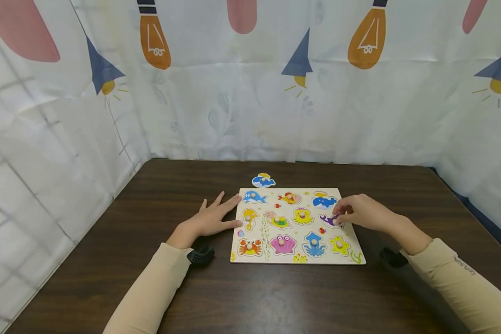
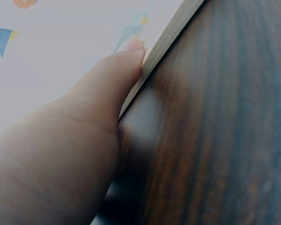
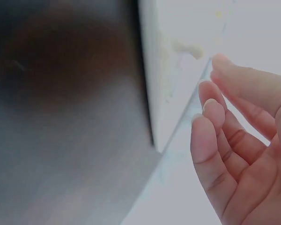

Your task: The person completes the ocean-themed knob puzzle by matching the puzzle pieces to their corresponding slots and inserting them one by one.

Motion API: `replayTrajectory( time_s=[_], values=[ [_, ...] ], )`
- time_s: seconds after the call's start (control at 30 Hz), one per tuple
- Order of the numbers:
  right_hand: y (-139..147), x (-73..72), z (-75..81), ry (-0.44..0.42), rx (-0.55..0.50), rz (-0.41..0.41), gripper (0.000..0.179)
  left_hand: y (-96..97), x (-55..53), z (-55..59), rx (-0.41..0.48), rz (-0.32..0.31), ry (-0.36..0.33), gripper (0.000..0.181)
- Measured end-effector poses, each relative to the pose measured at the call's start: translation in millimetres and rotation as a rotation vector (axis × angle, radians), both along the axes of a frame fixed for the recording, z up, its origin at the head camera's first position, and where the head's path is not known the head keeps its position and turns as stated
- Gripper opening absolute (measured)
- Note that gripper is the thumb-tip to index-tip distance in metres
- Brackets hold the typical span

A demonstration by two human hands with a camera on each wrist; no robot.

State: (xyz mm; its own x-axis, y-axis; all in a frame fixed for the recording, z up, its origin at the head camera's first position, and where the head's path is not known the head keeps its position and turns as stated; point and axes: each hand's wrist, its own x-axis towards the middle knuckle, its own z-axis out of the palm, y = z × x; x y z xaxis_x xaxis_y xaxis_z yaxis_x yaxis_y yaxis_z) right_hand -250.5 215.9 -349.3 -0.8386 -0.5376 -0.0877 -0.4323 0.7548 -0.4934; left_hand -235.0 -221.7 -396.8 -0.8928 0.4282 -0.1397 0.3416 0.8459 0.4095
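A pale wooden peg puzzle board [image 1: 298, 234] with sea-animal pieces lies on the table. My left hand [image 1: 208, 218] rests at its left edge with fingers spread, fingertips and thumb touching the rim. In the left wrist view the thumb [image 2: 117, 70] lies against the board's edge. At the board's right side my right hand [image 1: 365, 213] pinches the purple sea-animal piece [image 1: 327, 220] between thumb and fingers, which partly hide it. The right wrist view shows the curled fingers [image 3: 206, 140], but the piece is washed out there. Behind the board lies a loose blue whale piece [image 1: 263, 181].
The dark wooden table [image 1: 259, 297] extends around the board. A white patterned curtain [image 1: 242, 102] hangs along the table's back and sides. On the board sit a crab piece [image 1: 250, 247], a pink shell piece [image 1: 283, 245], a blue octopus piece [image 1: 314, 246] and others.
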Motion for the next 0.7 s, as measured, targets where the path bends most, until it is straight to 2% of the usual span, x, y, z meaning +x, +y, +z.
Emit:
replayTrajectory(
  time_s=[0.37, 0.6, 0.7],
  values=[
    [4, -11.3, 28.3, 0.104, -0.058, -0.003, 0.015, -1.0, 0.3, 0.2, 0.004, -0.004, 0.006, 0.09],
    [-3, -32.8, 38.8, 0.139, -0.114, -0.016, 0.018, 0.5, 0.4, -0.8, 0.004, -0.002, -0.012, 0.091],
    [-11, -44.4, 42.0, 0.126, -0.143, -0.031, 0.019, -0.2, 0.4, -0.9, 0.004, 0.004, -0.002, 0.09]
  ],
)
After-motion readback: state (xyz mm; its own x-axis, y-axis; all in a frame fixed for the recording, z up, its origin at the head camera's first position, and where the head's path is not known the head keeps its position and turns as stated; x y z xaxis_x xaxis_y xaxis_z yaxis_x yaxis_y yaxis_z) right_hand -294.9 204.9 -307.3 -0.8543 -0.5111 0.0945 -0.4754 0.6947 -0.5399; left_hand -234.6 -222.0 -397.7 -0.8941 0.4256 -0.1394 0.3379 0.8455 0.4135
